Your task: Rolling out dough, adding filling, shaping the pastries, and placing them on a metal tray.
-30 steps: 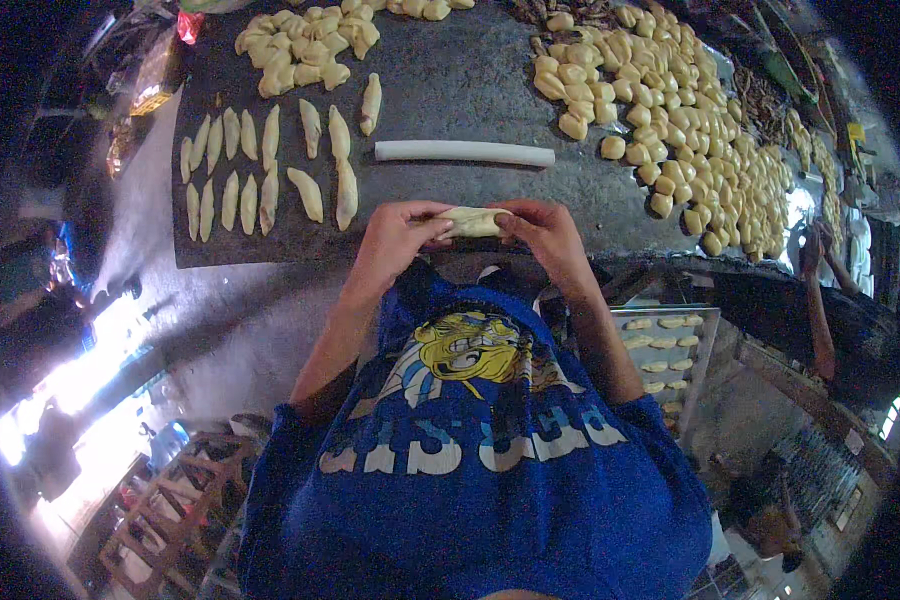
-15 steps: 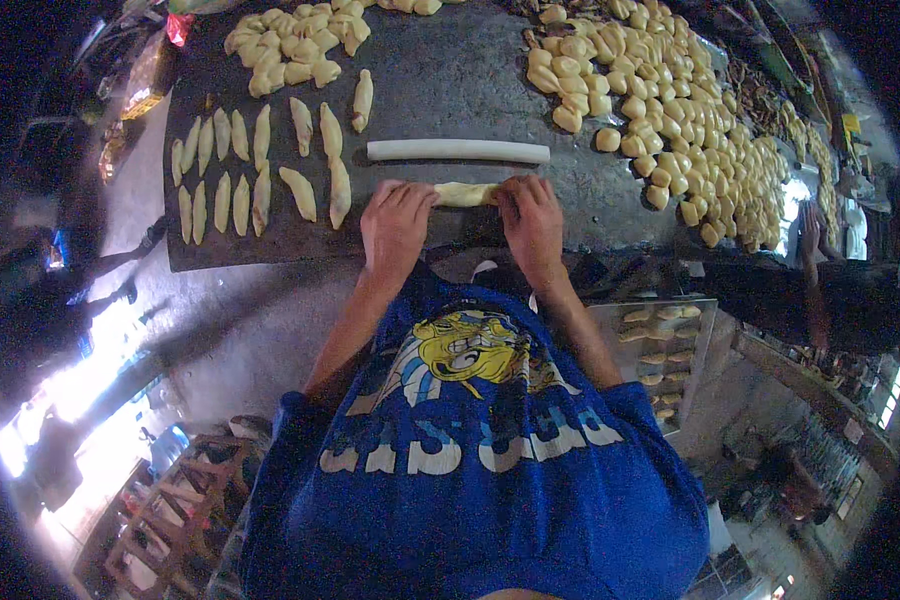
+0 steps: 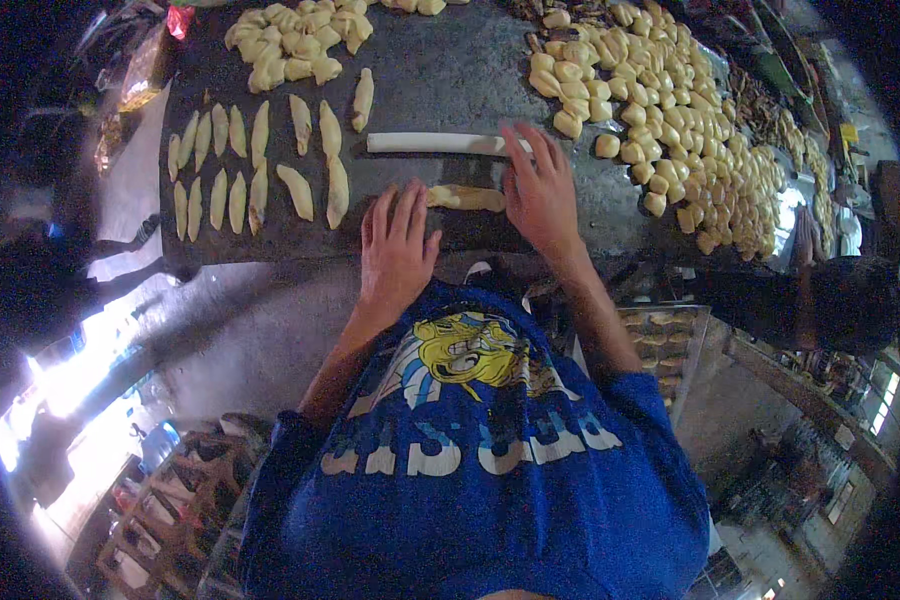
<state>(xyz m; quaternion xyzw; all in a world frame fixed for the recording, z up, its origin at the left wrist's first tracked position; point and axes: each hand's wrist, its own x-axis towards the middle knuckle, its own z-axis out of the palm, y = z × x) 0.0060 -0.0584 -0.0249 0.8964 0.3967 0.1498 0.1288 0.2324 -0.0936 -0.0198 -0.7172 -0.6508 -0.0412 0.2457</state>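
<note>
A short roll of dough (image 3: 467, 198) lies crosswise on the dark worktable in front of me, with a brownish tint along its top. My left hand (image 3: 400, 238) rests at its left end, fingers stretched out and holding nothing. Beyond the dough lies a white rolling pin (image 3: 435, 144), parallel to it. Over the pin's right end reach the extended fingers of my right hand (image 3: 542, 190), whose palm is beside the dough's right end. Whether the right thumb touches the dough I cannot tell.
Shaped dough pieces (image 3: 238, 203) stand in rows on the left. Flattened dough pieces (image 3: 295, 45) are heaped at the far left, and many dough balls (image 3: 670, 130) cover the right side. A tray of shaped pieces (image 3: 705, 325) is below the table's right edge.
Both hands have let go of the dough's ends. My right hand has moved away from me onto the rolling pin; my left has spread its fingers beside the dough.
</note>
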